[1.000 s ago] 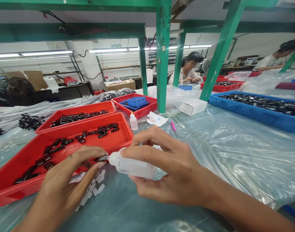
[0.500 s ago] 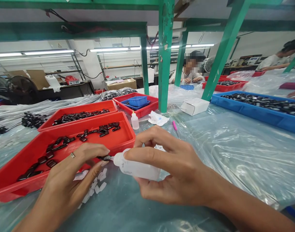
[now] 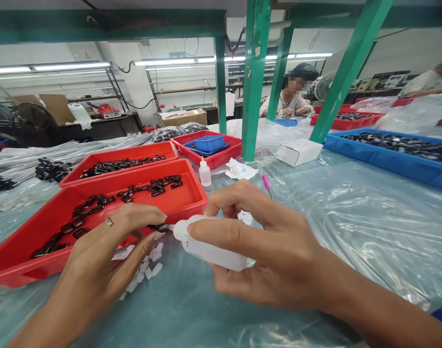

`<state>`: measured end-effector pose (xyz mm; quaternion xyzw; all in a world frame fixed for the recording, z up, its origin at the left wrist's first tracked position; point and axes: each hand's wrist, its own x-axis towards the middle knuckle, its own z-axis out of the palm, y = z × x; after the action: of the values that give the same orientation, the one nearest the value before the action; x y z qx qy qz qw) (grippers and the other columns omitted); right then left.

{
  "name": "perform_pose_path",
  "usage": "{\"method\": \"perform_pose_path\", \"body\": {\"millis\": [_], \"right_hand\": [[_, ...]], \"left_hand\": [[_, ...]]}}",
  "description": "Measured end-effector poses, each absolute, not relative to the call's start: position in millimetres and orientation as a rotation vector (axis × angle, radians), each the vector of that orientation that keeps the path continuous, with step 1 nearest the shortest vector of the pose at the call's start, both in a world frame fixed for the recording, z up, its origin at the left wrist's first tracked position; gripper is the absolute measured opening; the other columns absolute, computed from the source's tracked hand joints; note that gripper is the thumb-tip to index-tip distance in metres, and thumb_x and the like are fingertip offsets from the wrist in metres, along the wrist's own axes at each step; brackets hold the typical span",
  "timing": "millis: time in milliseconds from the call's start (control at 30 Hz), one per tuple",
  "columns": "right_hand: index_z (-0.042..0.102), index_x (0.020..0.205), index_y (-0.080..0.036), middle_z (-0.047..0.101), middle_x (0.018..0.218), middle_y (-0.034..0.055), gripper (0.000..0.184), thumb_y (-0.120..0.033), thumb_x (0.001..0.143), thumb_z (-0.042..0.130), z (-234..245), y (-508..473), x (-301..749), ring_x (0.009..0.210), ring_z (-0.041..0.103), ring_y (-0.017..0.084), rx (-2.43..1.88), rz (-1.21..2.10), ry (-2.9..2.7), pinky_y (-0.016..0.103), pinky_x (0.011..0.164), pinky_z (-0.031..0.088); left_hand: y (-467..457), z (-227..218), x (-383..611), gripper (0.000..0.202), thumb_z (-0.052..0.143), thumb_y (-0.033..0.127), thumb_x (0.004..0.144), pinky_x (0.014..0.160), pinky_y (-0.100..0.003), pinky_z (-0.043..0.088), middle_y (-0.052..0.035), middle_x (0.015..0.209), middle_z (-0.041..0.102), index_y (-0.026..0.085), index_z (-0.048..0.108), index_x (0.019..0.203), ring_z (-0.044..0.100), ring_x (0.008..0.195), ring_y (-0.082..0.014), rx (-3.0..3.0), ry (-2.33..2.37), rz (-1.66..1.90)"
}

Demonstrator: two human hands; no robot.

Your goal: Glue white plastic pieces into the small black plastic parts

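Two hands meet: left hand (image 3: 97, 261) pinches a small black part (image 3: 158, 227) at its fingertips; right hand (image 3: 275, 251) grips a squeeze bottle (image 3: 209, 245) sideways, so its nozzle meets the part (white pieces (image 3: 148, 263) just beneath)

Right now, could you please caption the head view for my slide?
Right hand points squeeze bottle at black part pinched in left hand, beside red tray.

Factory assembly bench: red parts trays (image 3: 192, 200), green racking (image 3: 255, 82), co-workers.
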<state>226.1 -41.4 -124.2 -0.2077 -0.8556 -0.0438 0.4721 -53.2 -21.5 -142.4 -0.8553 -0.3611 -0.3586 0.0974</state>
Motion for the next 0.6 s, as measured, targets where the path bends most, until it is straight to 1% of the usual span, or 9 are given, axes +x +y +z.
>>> {"method": "perform_pose_path", "body": {"millis": [67, 133, 200, 267, 333, 467, 600], "right_hand": [[0.071, 0.116, -0.018, 0.060, 0.113, 0.0059, 0.024, -0.009, 0.094, 0.066, -124.2, -41.2, 226.6, 0.099, 0.059, 0.016, -0.504, -0.129, -2.118, 0.029, 0.092, 0.056], [0.071, 0.117, -0.017, 0.059, 0.115, 0.0064, 0.025, -0.009, 0.094, 0.067, -124.4, -41.0, 226.9, 0.099, 0.058, 0.017, -0.499, -0.141, -2.120, 0.030, 0.093, 0.056], [0.071, 0.119, -0.017, 0.059, 0.117, 0.0073, 0.027, -0.009, 0.094, 0.067, -124.8, -41.2, 226.8, 0.101, 0.059, 0.018, -0.495, -0.146, -2.118, 0.031, 0.095, 0.056], [0.071, 0.120, -0.017, 0.059, 0.118, 0.0078, 0.028, -0.008, 0.095, 0.066, -124.9, -41.6, 226.6, 0.102, 0.059, 0.019, -0.495, -0.149, -2.114, 0.031, 0.095, 0.055], [0.071, 0.121, -0.018, 0.060, 0.119, 0.0081, 0.027, -0.008, 0.096, 0.065, -124.5, -42.3, 226.9, 0.103, 0.058, 0.019, -0.502, -0.161, -2.129, 0.031, 0.095, 0.055], [0.071, 0.120, -0.017, 0.059, 0.118, 0.0090, 0.024, -0.010, 0.097, 0.066, -123.7, -43.7, 228.8, 0.103, 0.057, 0.018, -0.489, -0.172, -2.148, 0.030, 0.094, 0.054], [0.071, 0.120, -0.017, 0.059, 0.119, 0.0086, 0.026, -0.008, 0.096, 0.067, -124.3, -44.0, 229.3, 0.104, 0.057, 0.017, -0.478, -0.178, -2.138, 0.030, 0.095, 0.053]], "left_hand": [[-22.2, -140.9, -52.6, 0.017, 0.056, 0.024, 0.105, 0.085, -0.019, 0.054, 0.0009, 0.112, 0.072, 0.028, 0.061, 0.120, 0.070, 0.095, -0.0124, -2.524, -1.050, -1.056], [-22.7, -140.2, -52.3, 0.017, 0.055, 0.024, 0.105, 0.084, -0.019, 0.054, 0.0005, 0.112, 0.072, 0.028, 0.061, 0.121, 0.070, 0.097, -0.0126, -2.521, -1.047, -1.045], [-22.9, -140.2, -52.0, 0.016, 0.054, 0.027, 0.107, 0.083, -0.021, 0.055, 0.0001, 0.112, 0.073, 0.028, 0.061, 0.121, 0.071, 0.097, -0.0140, -2.518, -1.052, -1.028], [-22.8, -140.4, -51.5, 0.016, 0.052, 0.034, 0.109, 0.083, -0.021, 0.056, 0.0003, 0.111, 0.073, 0.028, 0.061, 0.121, 0.071, 0.094, -0.0140, -2.520, -1.044, -1.012], [-22.6, -140.4, -50.3, 0.018, 0.050, 0.038, 0.111, 0.084, -0.019, 0.055, 0.0007, 0.110, 0.073, 0.027, 0.062, 0.120, 0.070, 0.093, -0.0124, -2.524, -1.036, -1.000], [-21.3, -139.8, -47.1, 0.019, 0.050, 0.037, 0.112, 0.087, -0.015, 0.052, 0.0005, 0.109, 0.073, 0.025, 0.062, 0.119, 0.069, 0.097, -0.0102, -2.547, -1.004, -1.011], [-18.6, -139.2, -45.4, 0.021, 0.052, 0.037, 0.112, 0.085, -0.012, 0.052, 0.0004, 0.106, 0.074, 0.022, 0.065, 0.120, 0.068, 0.091, -0.0089, -2.559, -0.941, -1.069]]}}
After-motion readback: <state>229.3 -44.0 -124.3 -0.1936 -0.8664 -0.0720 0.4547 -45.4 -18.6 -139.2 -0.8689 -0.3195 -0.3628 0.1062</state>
